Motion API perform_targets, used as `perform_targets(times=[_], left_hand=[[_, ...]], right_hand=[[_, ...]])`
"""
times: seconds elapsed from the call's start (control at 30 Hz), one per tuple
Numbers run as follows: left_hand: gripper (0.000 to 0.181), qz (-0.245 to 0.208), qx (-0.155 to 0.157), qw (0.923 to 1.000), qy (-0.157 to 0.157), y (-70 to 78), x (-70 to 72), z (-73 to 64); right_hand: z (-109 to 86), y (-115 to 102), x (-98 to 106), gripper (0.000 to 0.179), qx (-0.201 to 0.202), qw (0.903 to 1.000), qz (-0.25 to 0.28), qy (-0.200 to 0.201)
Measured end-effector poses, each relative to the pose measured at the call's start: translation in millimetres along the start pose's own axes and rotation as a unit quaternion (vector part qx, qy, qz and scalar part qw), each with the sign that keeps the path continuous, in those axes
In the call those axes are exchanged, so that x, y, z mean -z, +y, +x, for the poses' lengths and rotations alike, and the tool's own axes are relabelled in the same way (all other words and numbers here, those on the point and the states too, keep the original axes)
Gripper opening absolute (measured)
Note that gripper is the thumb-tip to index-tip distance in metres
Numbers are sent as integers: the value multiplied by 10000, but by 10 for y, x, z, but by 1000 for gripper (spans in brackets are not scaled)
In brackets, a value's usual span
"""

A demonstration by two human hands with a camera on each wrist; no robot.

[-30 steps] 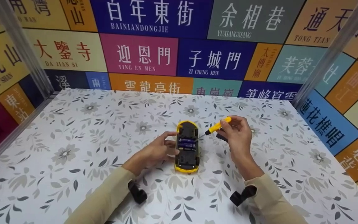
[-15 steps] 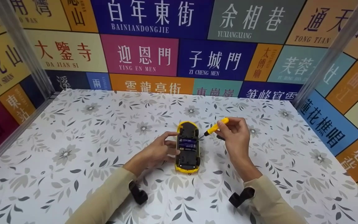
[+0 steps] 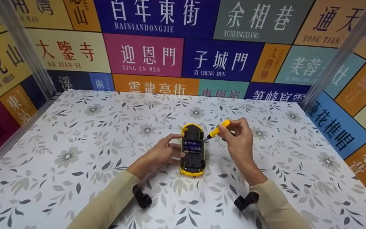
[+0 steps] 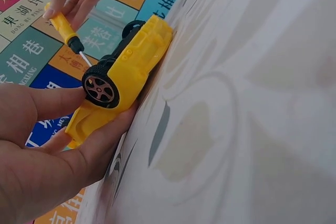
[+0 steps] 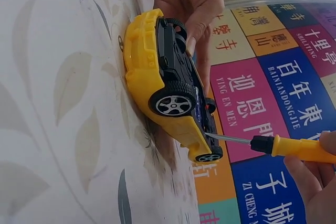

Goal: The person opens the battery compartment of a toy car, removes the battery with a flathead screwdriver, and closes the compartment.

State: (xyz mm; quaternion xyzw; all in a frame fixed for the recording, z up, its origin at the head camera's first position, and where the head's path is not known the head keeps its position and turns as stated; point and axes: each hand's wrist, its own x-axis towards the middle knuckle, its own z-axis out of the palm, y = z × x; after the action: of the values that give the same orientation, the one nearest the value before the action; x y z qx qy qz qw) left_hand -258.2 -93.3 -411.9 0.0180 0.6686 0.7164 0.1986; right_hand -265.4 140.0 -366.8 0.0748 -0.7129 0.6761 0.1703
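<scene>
A yellow toy car [image 3: 193,163] lies upside down on the table, its black underside facing up. Purple batteries [image 3: 192,148] show in its uncovered compartment. My left hand [image 3: 160,154] holds the car by its left side; the left wrist view shows fingers and thumb spread around the yellow body [image 4: 131,72]. In my right hand [image 3: 241,140] is a yellow screwdriver [image 3: 219,129], pinched by its handle and slanting down to the left. Its metal shaft [image 5: 231,139] reaches the compartment's right edge; whether the tip touches is hard to tell. A dark piece, mostly hidden, shows beneath the right hand.
A white cloth [image 3: 106,190] with grey leaves and flowers covers the table. Colourful sign panels [image 3: 143,55] stand behind and at both sides, with clear corner posts [image 3: 332,54]. Black straps hang at both sleeve cuffs.
The right hand has moved slightly left, shifting the screwdriver handle left toward the car. The left hand and the car have stayed nearly still.
</scene>
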Motion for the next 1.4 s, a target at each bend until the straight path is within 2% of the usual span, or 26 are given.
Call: perform_targets(times=[0.2, 0.4, 0.5, 0.7, 0.87, 1.1, 1.4], left_hand=[[72, -37, -23, 10000, 43, -14, 6, 14], [72, -86, -38, 10000, 20, 2, -1, 10], [71, -70, -58, 10000, -3, 14, -8, 4], [69, -15, -64, 10000, -7, 2, -6, -4], [69, -13, -33, 10000, 60, 0, -14, -1], [69, -57, -6, 9999, 117, 15, -27, 8], [70, -56, -27, 9999, 146, 3, -37, -14]], right_hand=[[-37, -31, -39, 21, 296, 9993, -159, -182], [-95, -51, -61, 22, 579, 9949, -752, -350], [-88, -40, -58, 22, 621, 9943, -790, -362], [-19, 31, -13, 21, 15, 9996, -177, -240], [30, 78, 11, 22, -523, 9984, 207, 16], [59, 55, 25, 22, -755, 9960, 449, 138], [139, 210, 167, 20, -1420, 9841, 944, 490]])
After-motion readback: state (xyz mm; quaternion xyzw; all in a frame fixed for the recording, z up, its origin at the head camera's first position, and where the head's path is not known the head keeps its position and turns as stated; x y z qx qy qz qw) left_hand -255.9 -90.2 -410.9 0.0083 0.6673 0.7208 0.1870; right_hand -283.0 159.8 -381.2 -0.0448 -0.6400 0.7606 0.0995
